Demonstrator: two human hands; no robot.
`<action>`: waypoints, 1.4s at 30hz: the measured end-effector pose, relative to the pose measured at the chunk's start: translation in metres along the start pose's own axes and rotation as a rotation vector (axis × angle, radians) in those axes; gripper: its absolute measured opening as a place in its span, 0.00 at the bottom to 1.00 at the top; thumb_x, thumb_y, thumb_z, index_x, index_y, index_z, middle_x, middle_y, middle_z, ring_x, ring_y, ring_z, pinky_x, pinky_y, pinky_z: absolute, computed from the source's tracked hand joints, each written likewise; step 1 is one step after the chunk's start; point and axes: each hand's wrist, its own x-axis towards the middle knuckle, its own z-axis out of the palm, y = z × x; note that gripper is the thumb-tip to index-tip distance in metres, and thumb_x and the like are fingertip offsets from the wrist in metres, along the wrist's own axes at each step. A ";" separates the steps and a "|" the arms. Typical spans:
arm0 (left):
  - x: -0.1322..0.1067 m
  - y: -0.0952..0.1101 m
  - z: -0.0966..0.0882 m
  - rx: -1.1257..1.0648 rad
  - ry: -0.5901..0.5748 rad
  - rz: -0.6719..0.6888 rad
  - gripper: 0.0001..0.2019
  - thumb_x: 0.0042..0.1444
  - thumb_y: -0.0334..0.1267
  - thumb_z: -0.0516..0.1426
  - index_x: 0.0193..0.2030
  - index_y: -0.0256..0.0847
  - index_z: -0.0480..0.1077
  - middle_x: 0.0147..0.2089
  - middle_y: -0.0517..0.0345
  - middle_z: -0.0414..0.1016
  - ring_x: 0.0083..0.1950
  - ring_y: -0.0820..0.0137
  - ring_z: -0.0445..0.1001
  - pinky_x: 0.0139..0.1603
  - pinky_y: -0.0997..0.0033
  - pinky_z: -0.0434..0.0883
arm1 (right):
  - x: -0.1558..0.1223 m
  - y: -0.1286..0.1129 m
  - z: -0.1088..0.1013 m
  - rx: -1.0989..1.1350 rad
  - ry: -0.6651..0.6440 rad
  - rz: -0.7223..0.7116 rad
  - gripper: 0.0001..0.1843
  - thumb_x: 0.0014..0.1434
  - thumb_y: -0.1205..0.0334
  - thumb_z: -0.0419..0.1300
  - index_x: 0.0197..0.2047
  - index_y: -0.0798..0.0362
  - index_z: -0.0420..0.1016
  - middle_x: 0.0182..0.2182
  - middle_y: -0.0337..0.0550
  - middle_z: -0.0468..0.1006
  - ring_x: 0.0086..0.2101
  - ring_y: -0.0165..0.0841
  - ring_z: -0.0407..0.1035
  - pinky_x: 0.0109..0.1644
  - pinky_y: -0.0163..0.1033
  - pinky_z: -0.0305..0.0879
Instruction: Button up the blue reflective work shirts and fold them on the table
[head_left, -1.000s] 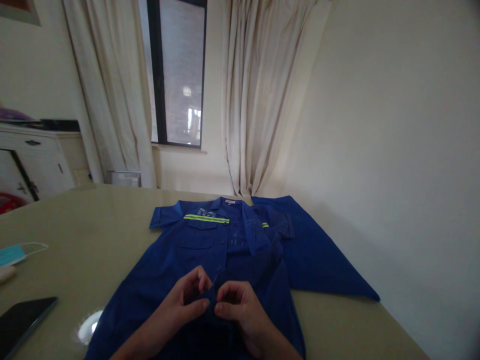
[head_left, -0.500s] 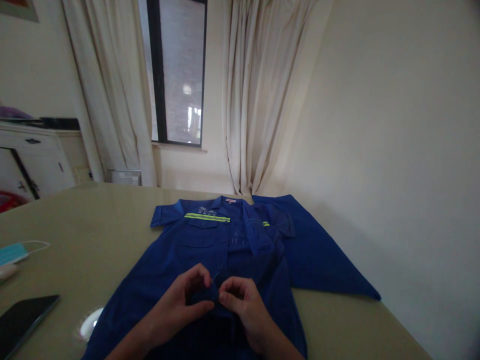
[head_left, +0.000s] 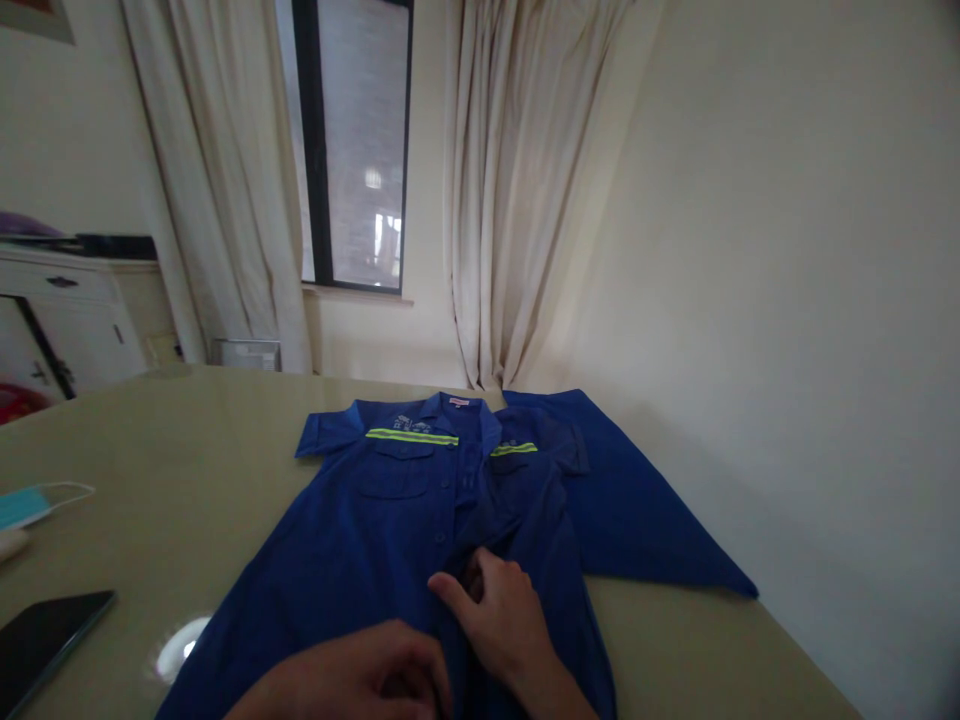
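Head view: can see L hand (head_left: 367, 668) low over blue short-sleeved shirt (head_left: 322, 570), fingers curled down nr front edge, partly cut off at bottom of view; can't tell if pinching cloth. Can see R hand (head_left: 510, 615) just beyond & to R of L hand, touching shirt front, thumb stuck out apart from bent fingers; can't tell if gripping fabric, w/ fingertips partly hidden. Shirt: laid out under both hands & stretching away past grip, w/ collar (head_left: 459, 402) at far end, front parted nr top, button (head_left: 440, 538) just beyond grip, yellow-green stripes (head_left: 412, 437) across chest farther on. R of grip: darker blue cloth (head_left: 645, 500) lying partly beneath shirt's R side, on same greenish table (head_left: 225, 430). Well L of grip: dark phone (head_left: 56, 645), & farther out blue mask (head_left: 22, 508) w/ loop. Nearer on L, beside shirt edge: bright round patch (head_left: 180, 650), too blurred to identify. Far past grip: curtains (head_left: 517, 170), window (head_left: 366, 150); off far L, white cabinet (head_left: 82, 310).
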 end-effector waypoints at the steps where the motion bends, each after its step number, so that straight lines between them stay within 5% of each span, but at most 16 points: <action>1: -0.001 0.001 0.001 0.040 0.013 -0.026 0.09 0.56 0.42 0.65 0.44 0.47 0.78 0.38 0.61 0.80 0.36 0.71 0.73 0.34 0.75 0.65 | -0.001 -0.001 0.002 -0.027 -0.010 0.011 0.23 0.52 0.37 0.68 0.33 0.49 0.76 0.29 0.49 0.80 0.29 0.41 0.72 0.33 0.40 0.51; 4: -0.001 0.002 -0.002 0.200 0.085 -0.103 0.10 0.53 0.37 0.64 0.43 0.48 0.79 0.39 0.62 0.82 0.36 0.68 0.75 0.35 0.74 0.66 | -0.003 -0.002 0.008 -0.126 -0.004 0.005 0.13 0.53 0.51 0.68 0.36 0.49 0.76 0.32 0.50 0.81 0.31 0.42 0.72 0.34 0.40 0.51; 6: 0.000 -0.001 -0.008 0.367 0.238 -0.082 0.06 0.57 0.39 0.61 0.41 0.47 0.79 0.39 0.61 0.81 0.39 0.65 0.76 0.39 0.71 0.68 | -0.001 -0.002 0.008 -0.159 0.011 -0.017 0.02 0.54 0.62 0.63 0.33 0.50 0.75 0.30 0.47 0.80 0.32 0.40 0.71 0.35 0.40 0.51; 9: 0.009 -0.009 -0.014 0.585 0.536 0.034 0.09 0.61 0.42 0.59 0.47 0.48 0.78 0.47 0.56 0.79 0.49 0.60 0.75 0.53 0.62 0.68 | 0.007 0.000 0.002 -0.061 0.034 -0.058 0.08 0.54 0.69 0.57 0.24 0.51 0.69 0.25 0.42 0.75 0.30 0.35 0.66 0.35 0.38 0.51; 12: 0.020 -0.017 -0.014 0.712 0.648 0.069 0.18 0.57 0.40 0.63 0.55 0.53 0.74 0.58 0.53 0.73 0.58 0.56 0.69 0.59 0.56 0.64 | 0.013 0.001 -0.005 0.157 0.020 -0.072 0.13 0.60 0.65 0.55 0.22 0.51 0.66 0.22 0.37 0.71 0.27 0.31 0.62 0.32 0.37 0.51; 18: 0.031 -0.022 -0.021 0.863 0.609 0.067 0.09 0.59 0.30 0.56 0.42 0.46 0.75 0.51 0.54 0.74 0.52 0.61 0.71 0.53 0.62 0.65 | 0.008 -0.004 -0.004 0.539 -0.055 -0.090 0.07 0.60 0.57 0.60 0.37 0.51 0.71 0.27 0.36 0.73 0.29 0.31 0.67 0.33 0.35 0.60; 22: 0.031 -0.026 -0.032 0.984 0.669 0.043 0.10 0.64 0.31 0.52 0.42 0.46 0.75 0.45 0.55 0.79 0.49 0.61 0.74 0.52 0.62 0.65 | 0.001 -0.005 0.007 0.562 -0.159 -0.091 0.36 0.50 0.63 0.67 0.62 0.51 0.67 0.36 0.38 0.77 0.33 0.33 0.71 0.38 0.36 0.66; 25: 0.028 -0.027 -0.036 0.945 0.727 0.113 0.12 0.67 0.33 0.52 0.45 0.49 0.76 0.42 0.58 0.81 0.46 0.62 0.76 0.50 0.65 0.66 | 0.002 -0.002 0.013 0.499 -0.097 -0.092 0.30 0.47 0.68 0.61 0.56 0.52 0.76 0.38 0.42 0.79 0.37 0.36 0.73 0.43 0.39 0.67; 29: 0.024 -0.023 -0.036 0.765 0.801 0.187 0.10 0.69 0.39 0.52 0.45 0.50 0.75 0.42 0.59 0.80 0.44 0.65 0.78 0.49 0.68 0.68 | 0.006 -0.002 0.013 0.750 -0.102 0.000 0.21 0.46 0.65 0.57 0.44 0.52 0.82 0.40 0.43 0.81 0.44 0.41 0.73 0.51 0.42 0.67; 32: 0.022 -0.019 -0.035 0.690 0.720 0.206 0.07 0.67 0.41 0.55 0.40 0.47 0.75 0.41 0.59 0.78 0.45 0.65 0.76 0.48 0.69 0.68 | 0.006 -0.006 0.010 0.908 -0.143 0.087 0.20 0.45 0.63 0.57 0.42 0.50 0.82 0.38 0.40 0.81 0.42 0.40 0.72 0.47 0.40 0.67; 37: 0.023 -0.024 -0.035 0.706 0.541 0.144 0.07 0.56 0.29 0.58 0.37 0.45 0.74 0.45 0.59 0.76 0.47 0.66 0.75 0.47 0.70 0.68 | 0.003 -0.006 0.010 0.933 -0.084 0.156 0.17 0.46 0.61 0.59 0.40 0.49 0.83 0.37 0.41 0.80 0.42 0.41 0.72 0.46 0.40 0.67; 42: 0.023 -0.027 -0.033 0.725 0.581 0.151 0.06 0.60 0.30 0.55 0.39 0.44 0.72 0.44 0.57 0.73 0.45 0.65 0.73 0.47 0.68 0.68 | 0.004 -0.001 0.015 0.852 -0.061 0.072 0.14 0.50 0.52 0.67 0.38 0.51 0.79 0.30 0.40 0.76 0.32 0.36 0.67 0.35 0.37 0.64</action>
